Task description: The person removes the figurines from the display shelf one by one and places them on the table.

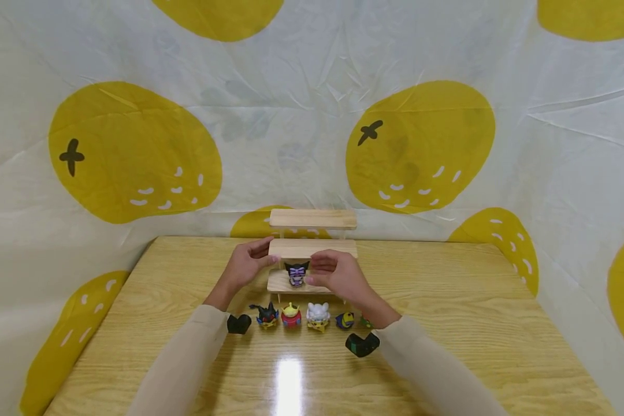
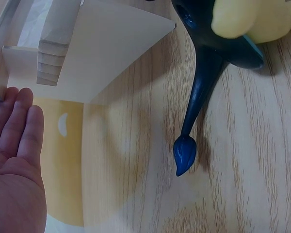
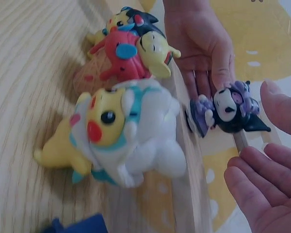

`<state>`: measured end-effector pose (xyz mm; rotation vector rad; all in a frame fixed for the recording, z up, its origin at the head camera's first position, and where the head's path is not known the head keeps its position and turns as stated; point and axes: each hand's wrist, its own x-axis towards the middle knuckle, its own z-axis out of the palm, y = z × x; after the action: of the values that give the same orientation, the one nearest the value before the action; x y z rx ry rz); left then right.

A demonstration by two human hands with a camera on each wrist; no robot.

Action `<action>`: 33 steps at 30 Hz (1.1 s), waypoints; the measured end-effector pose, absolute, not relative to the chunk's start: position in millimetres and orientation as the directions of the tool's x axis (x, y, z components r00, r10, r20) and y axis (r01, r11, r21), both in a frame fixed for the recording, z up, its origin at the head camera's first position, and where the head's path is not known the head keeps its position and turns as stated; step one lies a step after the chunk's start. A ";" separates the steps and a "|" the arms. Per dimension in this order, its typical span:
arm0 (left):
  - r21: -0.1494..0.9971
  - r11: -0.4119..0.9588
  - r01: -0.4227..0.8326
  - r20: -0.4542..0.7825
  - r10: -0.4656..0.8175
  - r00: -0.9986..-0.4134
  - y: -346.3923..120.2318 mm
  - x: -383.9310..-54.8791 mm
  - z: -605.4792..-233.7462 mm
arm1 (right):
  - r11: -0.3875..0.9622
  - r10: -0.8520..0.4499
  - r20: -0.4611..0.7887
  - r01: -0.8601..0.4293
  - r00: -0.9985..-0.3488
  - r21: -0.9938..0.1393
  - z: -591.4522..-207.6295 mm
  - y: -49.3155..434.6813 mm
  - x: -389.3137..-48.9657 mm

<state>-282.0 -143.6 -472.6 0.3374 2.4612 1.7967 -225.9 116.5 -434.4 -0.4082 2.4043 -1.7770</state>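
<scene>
A three-tier wooden display stand (image 1: pixel 313 248) stands at the back of the table. A black-and-purple figurine (image 1: pixel 297 275) with a bow stands upright on its lowest tier. My left hand (image 1: pixel 244 266) holds the left end of the middle tier, fingers behind and thumb in front. In the left wrist view, its fingertips touch the wood. My right hand (image 1: pixel 341 276) is just right of the figurine, thumb and fingers spread apart. The right wrist view shows a gap between that hand and the figurine (image 3: pixel 233 109).
Lined up before the stand are a black-eared figurine (image 1: pixel 267 316), a red one (image 1: pixel 291 315), a white-hooded one (image 1: pixel 318 315) and a blue-and-yellow one (image 1: pixel 345 320). A green figurine (image 1: pixel 365 321) is partly hidden by my right wrist. Patterned cloth (image 1: pixel 286 133) hangs behind the table.
</scene>
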 end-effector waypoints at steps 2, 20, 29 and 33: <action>0.948 0.292 0.128 0.064 0.219 -0.974 -144.0 -282.2 -472.4 | 0.261 -0.276 0.054 -0.129 -0.960 -0.957 -433.9 112.1 -226.1; 0.953 0.281 0.116 0.054 0.217 -0.975 -143.6 -283.6 -471.3 | 0.296 -0.246 0.087 -0.161 -0.965 -0.941 -438.4 88.4 -227.2; 0.953 0.274 0.127 0.067 0.218 -0.974 -144.6 -283.7 -473.1 | 0.340 -0.211 0.078 -0.148 -0.974 -0.929 -439.1 82.0 -227.9; 0.955 0.268 0.131 0.071 0.223 -0.972 -143.9 -284.0 -474.0 | 0.335 -0.210 0.065 -0.134 -0.976 -0.932 -440.9 81.3 -229.2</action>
<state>-284.0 -143.9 -474.0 0.3406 2.4387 1.8239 -229.2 81.3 -440.9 -0.3240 2.5121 -1.7437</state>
